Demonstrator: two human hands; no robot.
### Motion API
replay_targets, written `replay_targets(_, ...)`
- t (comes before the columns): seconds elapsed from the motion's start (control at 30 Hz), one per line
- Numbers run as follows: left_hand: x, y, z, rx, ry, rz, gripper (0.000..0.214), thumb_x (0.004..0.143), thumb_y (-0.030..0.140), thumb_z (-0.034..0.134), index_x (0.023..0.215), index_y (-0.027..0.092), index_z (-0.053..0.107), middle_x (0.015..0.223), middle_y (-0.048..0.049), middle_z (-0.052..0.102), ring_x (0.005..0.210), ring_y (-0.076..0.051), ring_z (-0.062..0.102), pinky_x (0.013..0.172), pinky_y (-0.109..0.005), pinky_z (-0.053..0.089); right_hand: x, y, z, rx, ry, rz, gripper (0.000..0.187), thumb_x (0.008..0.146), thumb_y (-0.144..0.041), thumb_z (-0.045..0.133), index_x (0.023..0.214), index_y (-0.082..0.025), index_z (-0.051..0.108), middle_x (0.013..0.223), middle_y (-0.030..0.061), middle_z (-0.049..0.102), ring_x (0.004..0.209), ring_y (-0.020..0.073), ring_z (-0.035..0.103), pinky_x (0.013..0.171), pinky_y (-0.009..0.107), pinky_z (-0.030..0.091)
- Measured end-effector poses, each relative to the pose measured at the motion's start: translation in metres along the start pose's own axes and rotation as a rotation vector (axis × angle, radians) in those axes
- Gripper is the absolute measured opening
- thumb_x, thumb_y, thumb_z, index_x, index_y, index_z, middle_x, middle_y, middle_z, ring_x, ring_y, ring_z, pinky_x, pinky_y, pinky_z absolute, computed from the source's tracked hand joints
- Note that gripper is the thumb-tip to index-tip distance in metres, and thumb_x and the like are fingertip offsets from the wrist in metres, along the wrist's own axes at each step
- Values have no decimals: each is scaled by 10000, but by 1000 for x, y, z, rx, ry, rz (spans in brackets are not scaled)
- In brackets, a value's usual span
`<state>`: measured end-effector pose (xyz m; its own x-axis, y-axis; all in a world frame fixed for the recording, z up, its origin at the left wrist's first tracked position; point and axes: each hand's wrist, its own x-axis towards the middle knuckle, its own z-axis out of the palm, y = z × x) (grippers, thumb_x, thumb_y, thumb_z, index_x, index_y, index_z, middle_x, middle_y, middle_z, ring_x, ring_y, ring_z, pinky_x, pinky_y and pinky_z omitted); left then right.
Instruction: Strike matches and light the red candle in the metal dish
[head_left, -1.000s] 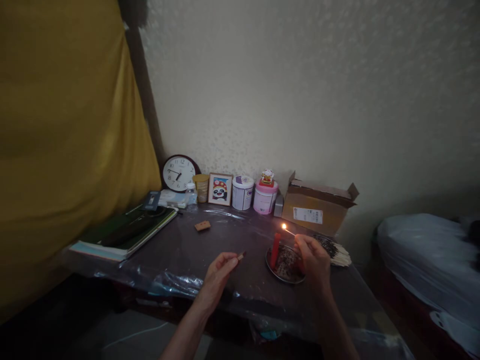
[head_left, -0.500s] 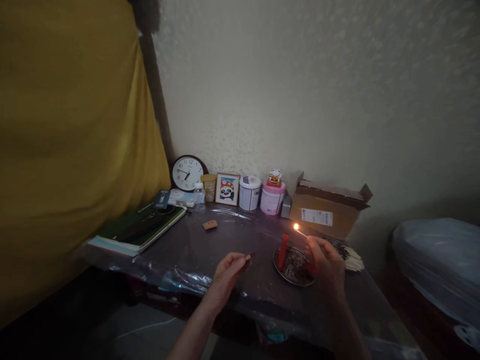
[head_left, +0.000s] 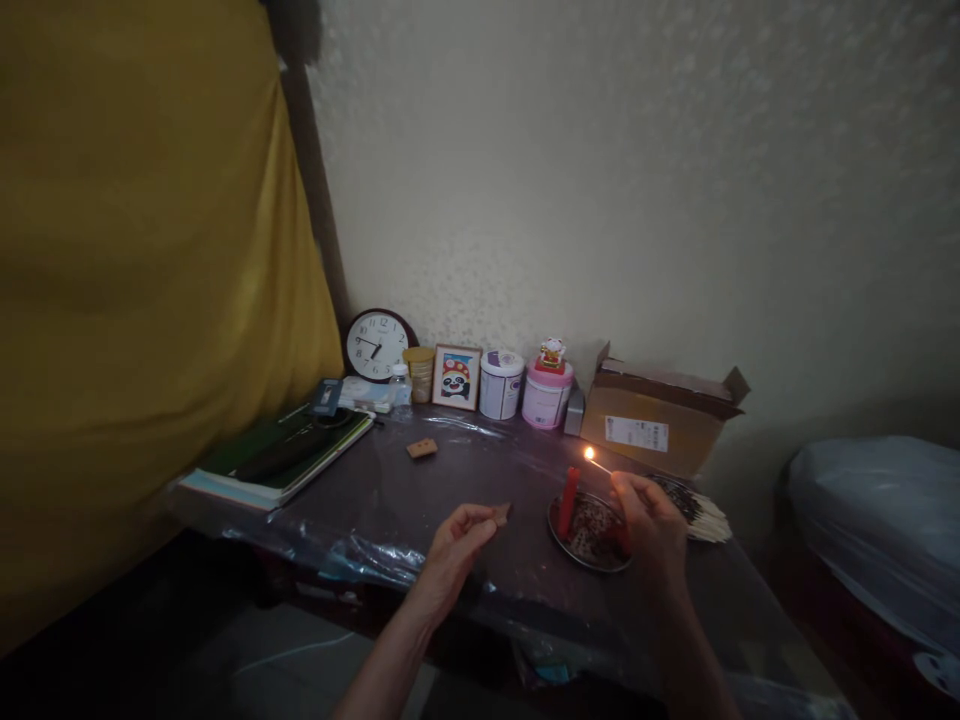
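A burning match (head_left: pixel 598 462) is pinched between the fingers of my right hand (head_left: pixel 654 525), its flame just above and to the right of a red candle (head_left: pixel 569 503). The candle stands upright, slightly tilted, on a round metal plate (head_left: pixel 589 566) with dark residue on it; no flame shows on its wick. A second red piece at the plate's right side is partly hidden by my right hand. My left hand (head_left: pixel 454 550) is closed on a small brownish striker piece (head_left: pixel 501 514), left of the plate and above the table.
Many loose matches (head_left: pixel 705 515) lie right of the plate. Behind stand a cardboard box (head_left: pixel 652 425), a pink tin (head_left: pixel 546 400), a white tin (head_left: pixel 500 388), a framed panda picture (head_left: pixel 456 380) and a clock (head_left: pixel 379 345). A brown card piece (head_left: pixel 421 449) and a green book (head_left: pixel 281 455) lie left.
The burning match has shifted slightly left, toward the candle's top. In my left hand the striker piece has turned and shows more of its face.
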<state>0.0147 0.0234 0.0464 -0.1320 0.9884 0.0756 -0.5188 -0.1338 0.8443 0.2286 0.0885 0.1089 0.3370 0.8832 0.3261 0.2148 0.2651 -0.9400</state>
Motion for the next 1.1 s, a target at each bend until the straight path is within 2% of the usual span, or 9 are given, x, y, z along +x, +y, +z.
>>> replay_targets(0.47, 2, -9, -4, 50, -54, -5, 263, 660, 245, 711, 900, 179, 627, 1022, -64, 673, 949, -190, 569, 831, -287, 364, -1, 1, 5, 10, -17, 9, 260, 693, -401, 612, 793, -166, 657, 733, 31, 655, 680, 185, 611, 604, 272, 456)
replay_targets(0.73, -1, -9, -5, 88, -74, -48, 279, 655, 261, 713, 907, 186, 621, 954, -43, 684, 842, -168, 586, 761, -272, 381, -2, -3, 8, 1, 15, -5, 269, 677, -403, 607, 762, -152, 650, 655, 32, 647, 605, 175, 603, 540, 256, 451)
replay_targets(0.97, -1, -10, -9, 101, -90, -33, 259, 698, 274, 680, 938, 197, 620, 956, -36, 676, 864, -160, 573, 775, -258, 375, -5, -1, 11, -35, 17, -51, 302, 699, -427, 587, 784, -144, 649, 639, 35, 645, 495, 138, 542, 423, 220, 384)
replay_targets(1.1, 0, -12, -9, 81, -97, -35, 260, 694, 276, 686, 934, 195, 625, 960, -44, 681, 876, -162, 578, 792, -260, 372, -5, 2, 12, -53, -1, -69, 292, 722, -427, 572, 786, -152, 645, 636, 25, 638, 480, 127, 520, 419, 216, 377)
